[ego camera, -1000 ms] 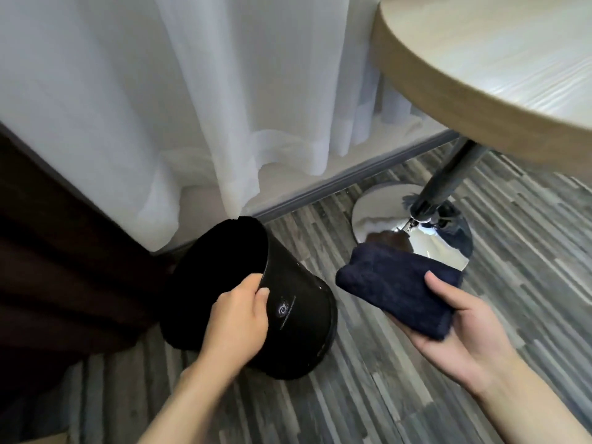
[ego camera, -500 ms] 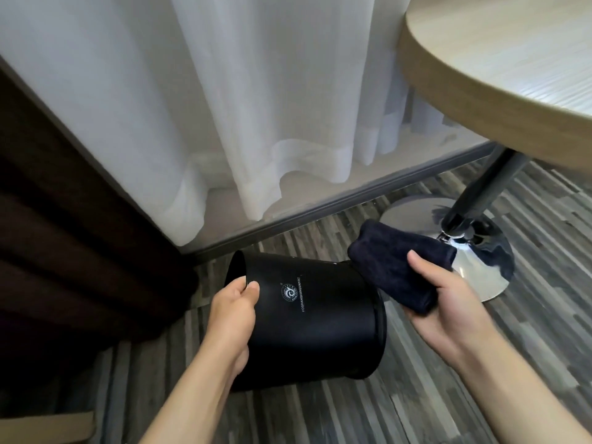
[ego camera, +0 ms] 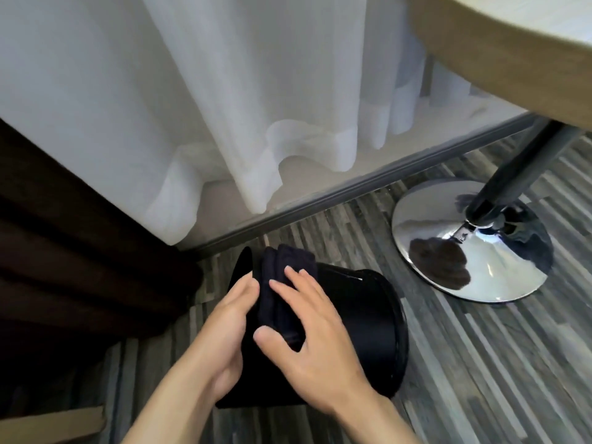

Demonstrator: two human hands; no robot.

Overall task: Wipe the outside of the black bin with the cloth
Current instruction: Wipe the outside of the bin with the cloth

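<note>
Half a second ago the cloth [ego camera: 282, 290] was off the bin's base end in the right hand [ego camera: 315, 344]; now it is pressed flat on the upper side of the black bin [ego camera: 358, 318], up near the mouth. The bin lies on its side on the striped floor [ego camera: 480, 373], long axis running from its open mouth at the left, towards the dark curtain [ego camera: 64, 267], to its closed base at the right, towards the chrome table foot [ego camera: 474, 248]. The logo seen earlier on the wall is covered now; no writing can be read. The right hand's grip is spread, fingers apart on the folded cloth, thumb at its near edge. The left hand [ego camera: 230, 334] is closed around the bin's rim just beside the cloth. White sheers [ego camera: 224, 107] hang behind.
</note>
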